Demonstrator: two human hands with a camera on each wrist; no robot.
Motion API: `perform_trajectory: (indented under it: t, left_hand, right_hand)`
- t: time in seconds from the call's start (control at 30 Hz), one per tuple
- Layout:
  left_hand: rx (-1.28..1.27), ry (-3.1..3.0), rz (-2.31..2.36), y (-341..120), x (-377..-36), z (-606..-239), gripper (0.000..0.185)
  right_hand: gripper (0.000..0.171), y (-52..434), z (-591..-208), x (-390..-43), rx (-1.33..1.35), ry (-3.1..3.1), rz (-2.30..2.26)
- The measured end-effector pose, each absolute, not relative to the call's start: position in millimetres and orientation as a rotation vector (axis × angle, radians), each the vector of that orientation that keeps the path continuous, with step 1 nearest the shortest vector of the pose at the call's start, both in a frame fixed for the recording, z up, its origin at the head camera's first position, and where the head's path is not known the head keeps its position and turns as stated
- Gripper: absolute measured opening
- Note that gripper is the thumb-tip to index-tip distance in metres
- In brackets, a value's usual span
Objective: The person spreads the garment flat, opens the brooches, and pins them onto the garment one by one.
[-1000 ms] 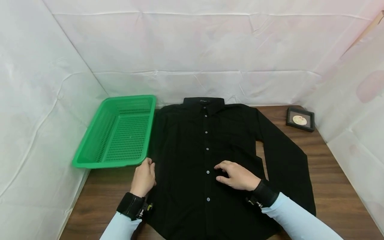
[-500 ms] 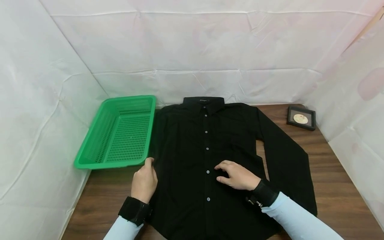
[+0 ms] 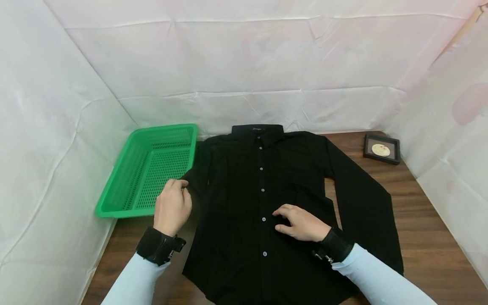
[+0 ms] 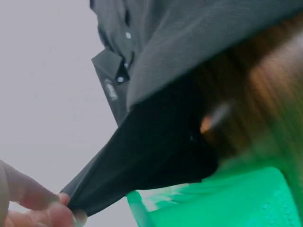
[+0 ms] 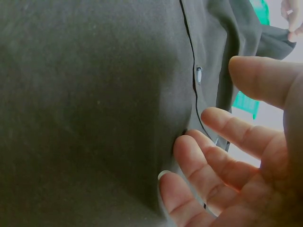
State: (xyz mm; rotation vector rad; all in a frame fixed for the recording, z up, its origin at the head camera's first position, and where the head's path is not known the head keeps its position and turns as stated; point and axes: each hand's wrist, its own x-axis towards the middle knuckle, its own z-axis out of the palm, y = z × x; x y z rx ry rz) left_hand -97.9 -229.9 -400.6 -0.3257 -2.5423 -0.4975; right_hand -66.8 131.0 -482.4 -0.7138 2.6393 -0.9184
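Observation:
A black long-sleeved button shirt [image 3: 263, 199] lies front up on the wooden table, collar toward the back wall. My left hand [image 3: 173, 205] pinches the shirt's left edge and lifts it off the table; the wrist view shows the fingertips [image 4: 45, 208] gripping the raised black fabric [image 4: 156, 156]. On the shirt front, just right of the button line, my right hand [image 3: 301, 222] rests with its fingers loosely spread. In the right wrist view those fingers [image 5: 222, 156] touch the cloth [image 5: 94, 118] beside a button [image 5: 199, 74].
A green perforated plastic basket [image 3: 152, 169] stands at the left, beside the lifted edge. A small black framed picture [image 3: 381, 149] sits at the back right corner. White sheeting walls close in three sides. Bare wood table [image 3: 427, 237] shows to the right of the sleeve.
My left hand has taken hold of the shirt's left edge and moved up and to the left, raising the fabric. The right hand has stayed in place.

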Motion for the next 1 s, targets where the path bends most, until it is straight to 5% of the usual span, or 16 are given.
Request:
perform_trajectory:
  t: [0.2, 1.0]
  left_hand:
    - [-0.232, -2.558, -0.639, -227.7, -109.6, -394.2, 0.044]
    - [-0.307, -2.483, -0.848, -243.2, -154.5, -339.9, 0.039]
  right_hand:
    - [0.036, 130.7, -482.0, -67.8, -0.707, 2.634, -0.921]
    - [0.036, 131.6, -483.6, -67.4, -0.676, 2.618, -0.936]
